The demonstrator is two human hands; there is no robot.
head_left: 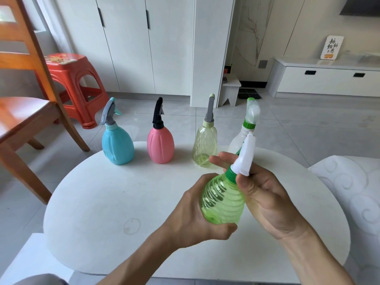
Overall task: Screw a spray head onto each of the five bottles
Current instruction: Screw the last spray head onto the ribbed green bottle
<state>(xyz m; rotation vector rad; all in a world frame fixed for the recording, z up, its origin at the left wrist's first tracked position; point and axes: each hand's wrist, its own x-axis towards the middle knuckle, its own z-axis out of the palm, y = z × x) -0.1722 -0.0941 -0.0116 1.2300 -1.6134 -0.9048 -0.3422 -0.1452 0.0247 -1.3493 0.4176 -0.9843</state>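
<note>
My left hand (197,210) grips a ribbed green bottle (223,200) above the white round table (107,202), tilted to the right. A white spray head with a green collar (242,159) sits on its neck, and my right hand (265,194) pinches that head at the collar. Along the table's far edge stand a blue bottle (117,145) with a grey head, a pink bottle (160,146) with a black head, a pale yellow bottle (205,146) with a grey head, and a clear bottle (238,142) with a white and green head, partly hidden behind the held head.
A wooden chair (22,112) stands left of the table, with an orange plastic stool (72,87) behind it. White cupboards fill the back wall. A patterned white cushion (349,182) lies at the right.
</note>
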